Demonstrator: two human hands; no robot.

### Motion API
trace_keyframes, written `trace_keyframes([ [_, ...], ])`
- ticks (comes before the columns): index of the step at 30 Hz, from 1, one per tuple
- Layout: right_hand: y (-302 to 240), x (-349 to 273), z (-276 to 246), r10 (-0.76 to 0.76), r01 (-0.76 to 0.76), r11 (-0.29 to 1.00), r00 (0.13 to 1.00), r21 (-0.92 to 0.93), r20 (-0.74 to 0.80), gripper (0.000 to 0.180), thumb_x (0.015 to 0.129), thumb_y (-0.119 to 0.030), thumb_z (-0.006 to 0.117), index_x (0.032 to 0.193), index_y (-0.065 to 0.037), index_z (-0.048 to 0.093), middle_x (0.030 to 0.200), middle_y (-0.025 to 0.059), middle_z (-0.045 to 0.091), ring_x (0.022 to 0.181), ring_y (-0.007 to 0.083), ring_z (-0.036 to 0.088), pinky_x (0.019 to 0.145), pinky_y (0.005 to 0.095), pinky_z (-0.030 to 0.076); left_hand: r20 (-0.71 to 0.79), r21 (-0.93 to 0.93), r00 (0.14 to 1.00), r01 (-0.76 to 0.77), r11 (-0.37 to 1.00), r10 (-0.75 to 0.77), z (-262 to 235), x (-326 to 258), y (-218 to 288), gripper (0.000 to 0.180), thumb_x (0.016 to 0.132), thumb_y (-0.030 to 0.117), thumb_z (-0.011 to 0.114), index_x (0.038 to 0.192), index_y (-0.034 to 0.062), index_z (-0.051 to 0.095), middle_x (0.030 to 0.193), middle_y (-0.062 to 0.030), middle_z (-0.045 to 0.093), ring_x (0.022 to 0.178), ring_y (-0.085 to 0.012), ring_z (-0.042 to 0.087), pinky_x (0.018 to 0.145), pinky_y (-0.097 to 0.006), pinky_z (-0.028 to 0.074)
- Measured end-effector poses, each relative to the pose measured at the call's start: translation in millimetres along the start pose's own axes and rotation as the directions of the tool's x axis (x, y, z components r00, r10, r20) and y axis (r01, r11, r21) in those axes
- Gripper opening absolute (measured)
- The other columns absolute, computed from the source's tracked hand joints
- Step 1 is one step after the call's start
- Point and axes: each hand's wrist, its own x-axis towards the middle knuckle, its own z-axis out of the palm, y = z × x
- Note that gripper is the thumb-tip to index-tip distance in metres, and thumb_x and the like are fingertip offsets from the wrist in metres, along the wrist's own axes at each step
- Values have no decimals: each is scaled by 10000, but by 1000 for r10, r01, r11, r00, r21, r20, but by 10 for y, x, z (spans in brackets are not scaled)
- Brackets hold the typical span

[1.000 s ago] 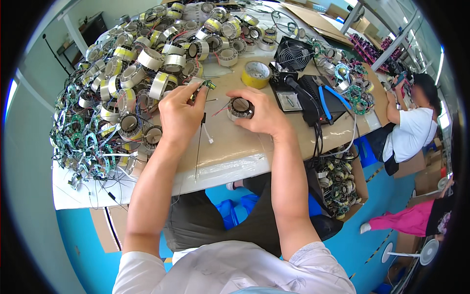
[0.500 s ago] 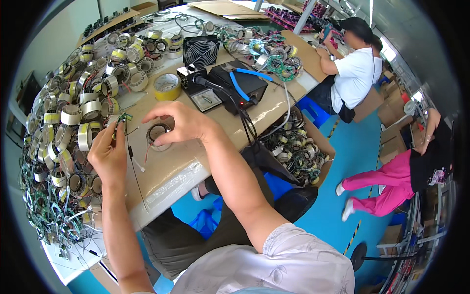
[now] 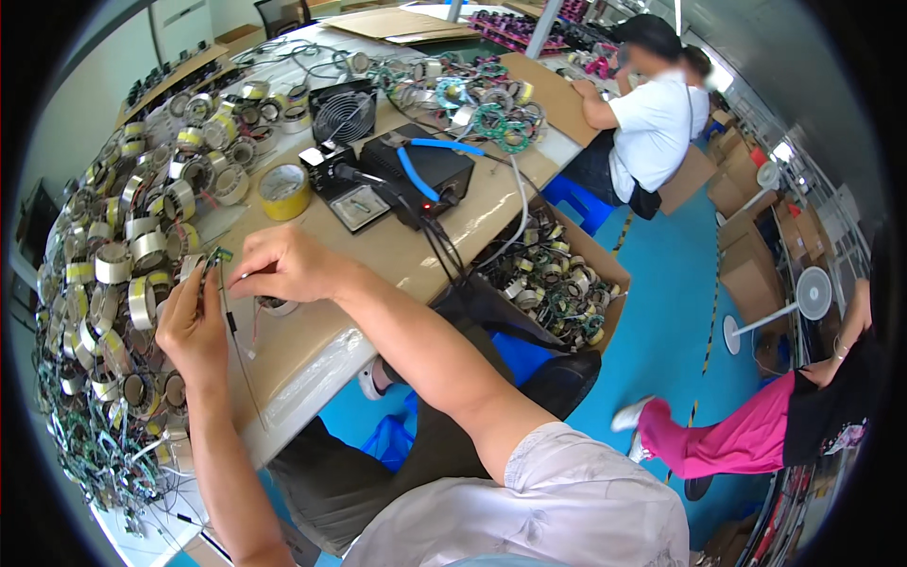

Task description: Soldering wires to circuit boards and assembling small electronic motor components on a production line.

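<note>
My left hand (image 3: pixel 194 326) is closed at the near left of the table, pinching a small green circuit board (image 3: pixel 222 254) whose end juts above the fingertips. A thin dark wire (image 3: pixel 232 323) hangs down beside it. My right hand (image 3: pixel 293 265) is close by on the right, thumb and forefinger pressed together near the wire; whatever is between them is too small to make out. Under that hand a ring-shaped wound coil (image 3: pixel 279 307) lies on the brown table covering, mostly hidden. To my left is a big heap of similar coils (image 3: pixel 113 265) with white and yellow tape.
Beyond my hands are a yellow tape roll (image 3: pixel 284 194), a soldering-iron stand (image 3: pixel 357 208), a black box (image 3: pixel 444 178) bearing blue-handled pliers (image 3: pixel 419 170), and a fan (image 3: pixel 344 115). A carton of coils (image 3: pixel 609 312) stands at right. One person (image 3: pixel 652 123) sits; another (image 3: pixel 737 425) stands.
My right hand has left the ring coil and moved left toward the circuit board, its fingers closing to a pinch. The view has shifted slightly. The person in pink trousers has changed stance.
</note>
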Motion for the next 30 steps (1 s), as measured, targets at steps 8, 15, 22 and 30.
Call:
trace_keyframes([
  [8, 22, 32, 125, -117, 116, 993, 983, -18, -139, 131, 841, -140, 800, 942, -56, 795, 829, 82, 671, 735, 197, 638, 638, 305, 496, 109, -101, 925, 375, 922, -364, 5, -54, -108, 199, 930, 106, 730, 1086, -19, 742, 740, 20, 610, 647, -48, 472, 534, -222, 360],
  [15, -23, 44, 138, -94, 91, 996, 982, -26, -164, 111, 813, -115, 790, 876, -24, 779, 782, 124, 719, 732, 257, 683, 658, 353, 533, 189, -156, 924, 362, 919, -332, -44, -42, -74, 189, 941, 82, 695, 1103, -6, 735, 777, 32, 607, 647, -34, 472, 525, -205, 357],
  [22, 11, 14, 181, -137, 116, 980, 982, -162, -127, 131, 851, -105, 758, 948, -16, 754, 838, 134, 674, 757, 312, 650, 667, 391, 512, 164, -130, 951, 286, 949, -264, -53, -44, -23, 193, 949, 40, 657, 1123, 9, 734, 884, -2, 657, 722, -58, 548, 523, -207, 386],
  [30, -62, 17, 157, -50, 27, 981, 992, -194, -117, 121, 852, -81, 734, 941, 0, 734, 837, 146, 655, 771, 340, 640, 675, 408, 502, 171, -111, 974, 170, 979, -149, -71, 2, 44, 208, 956, 10, 639, 1144, -4, 725, 1011, -48, 666, 805, -92, 603, 548, -215, 433],
])
